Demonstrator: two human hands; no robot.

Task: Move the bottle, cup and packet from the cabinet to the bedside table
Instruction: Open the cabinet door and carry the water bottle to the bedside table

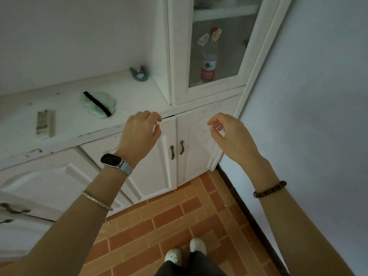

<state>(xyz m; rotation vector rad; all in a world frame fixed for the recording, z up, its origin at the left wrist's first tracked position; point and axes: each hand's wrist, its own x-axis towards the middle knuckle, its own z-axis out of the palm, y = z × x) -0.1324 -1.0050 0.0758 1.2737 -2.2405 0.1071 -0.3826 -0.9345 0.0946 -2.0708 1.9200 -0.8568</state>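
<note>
A clear plastic bottle with a red cap and a red-and-white label stands upright behind the glass door of the tall white cabinet. The door is closed. A cup and a packet are not to be made out behind the glass. My left hand hovers in front of the lower cabinet doors, fingers loosely curled, holding nothing. My right hand hovers at the same height to the right, thumb and fingers loosely bent, also holding nothing. Both hands are well below the bottle.
The white counter to the left carries a pale green eye mask, a blue clip and a small flat box. Two lower doors with dark handles are closed. A wall runs along the right; brick-patterned floor lies below.
</note>
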